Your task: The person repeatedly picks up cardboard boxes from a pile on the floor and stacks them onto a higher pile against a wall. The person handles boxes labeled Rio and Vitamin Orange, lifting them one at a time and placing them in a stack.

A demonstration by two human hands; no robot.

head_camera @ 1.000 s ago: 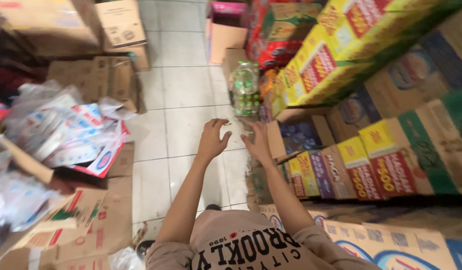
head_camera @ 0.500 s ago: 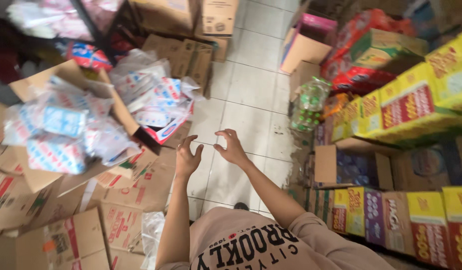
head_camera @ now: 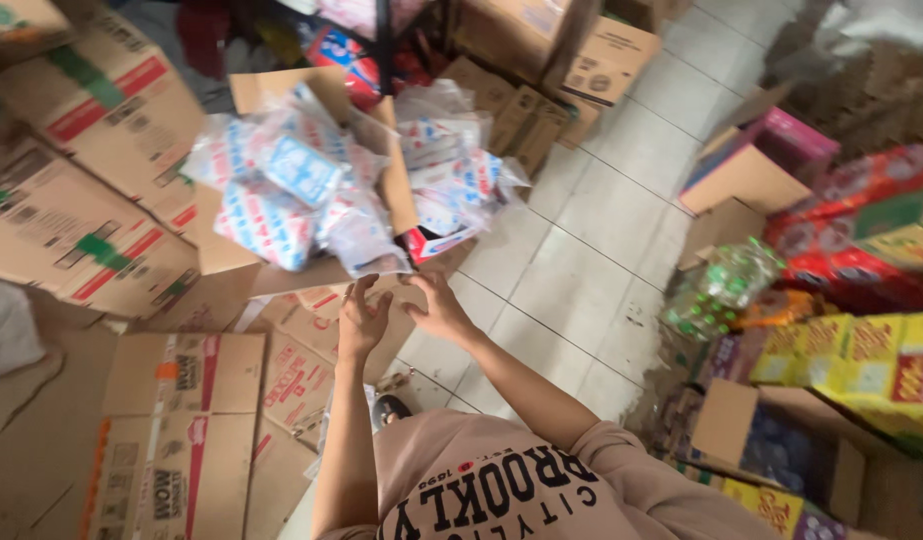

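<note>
The fingers (head_camera: 353, 298) of the left hand (head_camera: 359, 322) are spread and slightly curled, gripping nothing; those of the right hand (head_camera: 436, 310) are likewise loose and empty. Both hands reach out side by side toward the lower edge of an open carton (head_camera: 271, 272) heaped with clear bags (head_camera: 281, 190) of small blue-and-white packets.

Far left, closed cartons (head_camera: 91, 180) with red and green markings are stacked at angles, and flattened cardboard (head_camera: 181, 430) covers the floor below them. The heaped carton sits just right of these, its bags bulging over the rim; the nearest bag (head_camera: 366, 248) hangs down just above the left fingertips, apart from them by a small gap. A second pile of similar bags (head_camera: 451, 180) lies beside it, above the right hand.

The bags look light and soft, their plastic slick and crinkly, so they would likely sag and slide if pinched by a corner; a grip on the gathered neck, or a palm cupped under the bulk, seems safest. The carton under them looks limp at its flaps and is probably better held by its base.

Right of the hands runs bare tiled floor (head_camera: 591, 250), then a pink box (head_camera: 781, 150), a wrapped pack of green bottles (head_camera: 726, 285), and yellow-and-red boxes (head_camera: 861, 360).
</note>
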